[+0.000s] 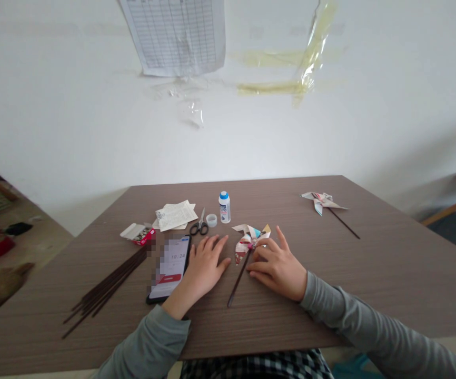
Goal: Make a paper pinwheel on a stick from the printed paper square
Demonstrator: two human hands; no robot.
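Observation:
A paper pinwheel (247, 241) on a dark stick (237, 281) lies on the table in front of me. My right hand (275, 263) is at its right side, fingers bent and apart, the fingertips close to the pinwheel's centre; whether they touch it is unclear. My left hand (208, 263) rests flat with spread fingers, holding nothing, beside the right edge of a phone (172, 263). A second pinwheel (323, 201) on a stick lies at the back right.
Behind my hands are a blue-capped white bottle (225, 208), a small clear cup (211, 220), scissors (199, 226) and paper pieces (176, 216). At left lie an open red box (143, 236) and several dark sticks (109, 281). A wall (271, 142) stands behind the table (310, 331).

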